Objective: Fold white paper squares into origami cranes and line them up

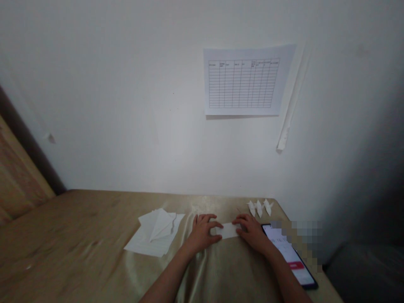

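A white slip (229,230) is held between the two hands, lying on the cloth-covered counter (94,235) in front of the person. Its left end is touched by the left hand (204,231) and its right end by the right hand (251,230). On both hands the fingers are bent and the thumb stands apart from the index finger, so that no closed pinch is seen; whether the slip is merely pressed down or lightly nipped at its ends cannot be told.

From this pose, the step in hand is judged to be a flattening, squaring or creasing of the slip, with the ends steadied from both sides. A fold line cannot be made out clearly at this distance. For the next move, an even pressure and well-aligned edges would seem to be called for, since thin paper could be skewed or shifted on the smooth cloth if only one end were pushed.

To the left of the left hand, loose white sheets (151,249) are piled, with folded pieces on top. Three small folded figures (259,208) are set in a row beyond the right hand, near the far edge. A phone (280,244), its screen lit, is partly covered by the right forearm.
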Motion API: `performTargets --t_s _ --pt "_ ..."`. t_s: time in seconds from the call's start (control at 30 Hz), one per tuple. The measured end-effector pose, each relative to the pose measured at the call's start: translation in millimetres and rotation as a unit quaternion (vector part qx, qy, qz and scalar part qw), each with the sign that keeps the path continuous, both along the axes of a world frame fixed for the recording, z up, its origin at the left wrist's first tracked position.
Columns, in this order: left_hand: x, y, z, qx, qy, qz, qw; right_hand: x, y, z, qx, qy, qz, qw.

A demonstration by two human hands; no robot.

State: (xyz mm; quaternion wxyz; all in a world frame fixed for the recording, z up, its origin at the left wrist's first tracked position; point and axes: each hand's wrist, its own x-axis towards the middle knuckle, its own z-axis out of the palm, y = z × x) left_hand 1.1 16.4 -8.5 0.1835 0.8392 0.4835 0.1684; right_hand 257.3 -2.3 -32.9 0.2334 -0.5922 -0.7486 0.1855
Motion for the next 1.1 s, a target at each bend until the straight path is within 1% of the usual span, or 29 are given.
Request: performTargets --t_s 0.23,0.4,0.6,0.87,1.1 --pt "0.4 2.8 -5.0 -0.002 -0.011 0.012 1.0 -7.0 -7.5 1.5 0.028 -0.024 -0.03 0.999" --pt "2.1 3.2 -5.8 0.002 -0.012 0.015 1.0 -9.5 -7.7 2.9 0.029 -0.026 -0.027 0.999" --pt "3.1 2.5 -6.5 0.007 -0.023 0.017 1.0 -12.6 -8.4 4.4 0.03 -0.006 -0.029 0.999" --pt "5.1 0.0 -4.1 0.012 -0.025 0.018 0.999 -14.7 -9.5 10.7 0.053 0.018 -0.047 0.997" --pt "5.7 -1.3 -0.7 0.001 -0.03 0.017 0.999 -15.8 -9.0 13.4 0.06 0.03 -0.04 0.997"
